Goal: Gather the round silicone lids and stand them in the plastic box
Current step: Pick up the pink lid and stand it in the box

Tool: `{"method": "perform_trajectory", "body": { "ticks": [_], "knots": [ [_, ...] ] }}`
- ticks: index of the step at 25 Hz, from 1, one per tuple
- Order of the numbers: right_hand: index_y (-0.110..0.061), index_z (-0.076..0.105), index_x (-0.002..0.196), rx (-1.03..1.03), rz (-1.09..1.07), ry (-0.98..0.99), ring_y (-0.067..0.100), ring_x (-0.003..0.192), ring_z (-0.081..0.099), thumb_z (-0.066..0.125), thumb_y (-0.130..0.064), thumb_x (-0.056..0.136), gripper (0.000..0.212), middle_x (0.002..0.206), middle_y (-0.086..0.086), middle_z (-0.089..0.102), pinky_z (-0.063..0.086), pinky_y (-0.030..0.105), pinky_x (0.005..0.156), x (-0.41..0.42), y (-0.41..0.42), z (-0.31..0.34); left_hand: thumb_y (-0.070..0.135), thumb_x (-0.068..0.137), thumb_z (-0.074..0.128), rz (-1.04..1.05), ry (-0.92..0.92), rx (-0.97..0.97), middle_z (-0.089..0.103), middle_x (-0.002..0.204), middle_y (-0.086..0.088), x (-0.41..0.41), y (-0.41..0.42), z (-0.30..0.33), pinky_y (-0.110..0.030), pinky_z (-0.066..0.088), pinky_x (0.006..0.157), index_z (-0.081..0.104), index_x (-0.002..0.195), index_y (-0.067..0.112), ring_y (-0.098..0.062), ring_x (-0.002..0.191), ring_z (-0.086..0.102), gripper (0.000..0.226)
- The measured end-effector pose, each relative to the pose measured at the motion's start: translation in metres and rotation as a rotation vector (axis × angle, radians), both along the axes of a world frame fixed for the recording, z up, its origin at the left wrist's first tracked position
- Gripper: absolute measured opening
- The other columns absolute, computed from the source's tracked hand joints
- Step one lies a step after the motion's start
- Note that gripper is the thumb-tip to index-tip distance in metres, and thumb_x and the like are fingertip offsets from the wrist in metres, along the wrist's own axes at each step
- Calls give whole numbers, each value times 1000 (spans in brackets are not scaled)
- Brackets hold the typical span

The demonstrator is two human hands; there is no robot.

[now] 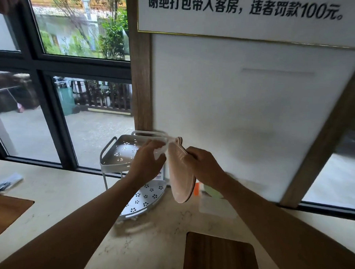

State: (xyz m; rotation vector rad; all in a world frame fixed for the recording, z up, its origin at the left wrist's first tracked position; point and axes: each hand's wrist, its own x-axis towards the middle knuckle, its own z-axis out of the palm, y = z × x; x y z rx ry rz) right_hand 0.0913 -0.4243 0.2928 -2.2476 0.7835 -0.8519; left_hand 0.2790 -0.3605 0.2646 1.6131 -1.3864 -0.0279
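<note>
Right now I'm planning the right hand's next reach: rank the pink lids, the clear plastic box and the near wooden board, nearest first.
1. pink lids: gripped in the right hand.
2. clear plastic box: just below it, by the wall.
3. wooden board: farthest, at the counter's near edge.

Soft daylight from the window (58, 70), motion-blurred hands, wide-angle bending at edges.

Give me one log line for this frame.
right hand: holds lid stack on edge | left hand: at stack's top | plastic box: behind, no lids visible
</note>
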Motion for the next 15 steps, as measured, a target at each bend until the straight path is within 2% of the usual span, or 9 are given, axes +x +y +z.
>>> {"method": "perform_trajectory", "body": {
  "ticks": [2,4,6,9,11,15],
  "knots": [
    [-24,48,64,-43,13,92,2,53,43,50,-21,93,30,60,-7,49,33,17,50,-24,0,1,10,79,76,-46,139,126,60,134,-10,-7,-1,-5,-47,49,102,57,131,13,-25,122,56,56],
    [-23,52,68,-55,16,168,7,59,46,50,-24,93,25,65,-5,52,35,24,54,-46,-2,1,11,77,80,-117,239,235,57,138,-9,-12,1,-12,-48,46,106,55,135,13,-24,128,53,63],
    [-27,53,70,-54,51,238,5,61,48,49,-29,93,23,67,-8,54,36,24,56,-66,-5,-1,12,77,80,-236,266,298,69,120,-9,-21,5,-16,-47,52,98,67,120,16,-25,113,64,44],
    [-29,57,74,-38,82,302,1,63,52,48,-35,91,20,71,-10,57,38,22,58,-92,-10,-8,15,77,79,-273,164,416,77,91,-9,-41,7,-17,-49,59,84,76,93,13,-27,90,72,16],
    [-30,58,78,-23,59,322,4,68,56,48,-37,91,18,75,-10,60,41,23,60,-108,-17,-15,18,76,81,-246,128,433,77,86,-8,-52,4,-19,-46,58,81,77,89,10,-26,86,73,16],
    [-22,64,98,0,-7,321,15,83,62,49,-39,97,23,91,-3,67,47,29,69,-141,-37,-30,20,76,83,-236,161,416,77,83,-1,-78,-7,-21,-45,59,85,78,87,14,-21,84,73,14]
  ]
}}
